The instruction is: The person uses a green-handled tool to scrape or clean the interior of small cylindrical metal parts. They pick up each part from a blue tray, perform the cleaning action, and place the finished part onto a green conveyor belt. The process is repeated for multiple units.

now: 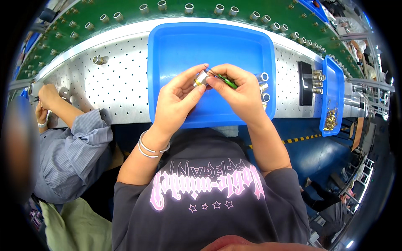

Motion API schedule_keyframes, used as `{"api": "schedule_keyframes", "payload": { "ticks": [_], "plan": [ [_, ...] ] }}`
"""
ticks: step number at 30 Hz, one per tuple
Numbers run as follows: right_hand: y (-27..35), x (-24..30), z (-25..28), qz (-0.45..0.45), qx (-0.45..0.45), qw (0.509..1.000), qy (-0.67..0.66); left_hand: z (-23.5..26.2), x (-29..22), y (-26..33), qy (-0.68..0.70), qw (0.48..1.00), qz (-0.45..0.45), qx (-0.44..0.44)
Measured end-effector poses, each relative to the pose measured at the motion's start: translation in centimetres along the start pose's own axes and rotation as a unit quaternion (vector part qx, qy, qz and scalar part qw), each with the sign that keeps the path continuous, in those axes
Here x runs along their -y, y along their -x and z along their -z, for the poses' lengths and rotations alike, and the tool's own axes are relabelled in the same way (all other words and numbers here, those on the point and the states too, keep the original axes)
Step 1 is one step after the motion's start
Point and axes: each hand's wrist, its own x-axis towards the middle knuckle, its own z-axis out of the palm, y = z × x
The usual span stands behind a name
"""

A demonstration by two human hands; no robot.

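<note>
A small metal cylinder (201,78) sits pinched in the left hand (178,100) over a blue tray (167,50), while the right hand (240,94) grips a green-handled tool (227,81) w/ its tip at the part. Loose cylinders (264,77) lie at the tray's right wall; a co-worker's arm (71,113) rests on the perforated bench (117,79). Risk, prob.: tip slips, part drops into tray.

left hand (176,100), right hand (238,93), fingertips pinched together

both hands, left hand (176,100) and right hand (238,94), pinch a small metal cylinder (201,78) over a blue tray (176,46).
</note>
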Motion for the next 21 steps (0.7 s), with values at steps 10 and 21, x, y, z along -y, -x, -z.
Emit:
{"api": "schedule_keyframes", "payload": {
  "ticks": [10,21],
  "plan": [
    [-0.5,0.2,0.0,-0.022,0.01,0.996,-0.087,0.9,-0.8,-0.3,0.05,0.998,0.029,0.007],
    [-1.5,-0.5,-1.1,-0.016,0.039,0.992,-0.115,1.6,-0.4,0.0,-0.164,0.979,-0.103,-0.072]
  ]
}}
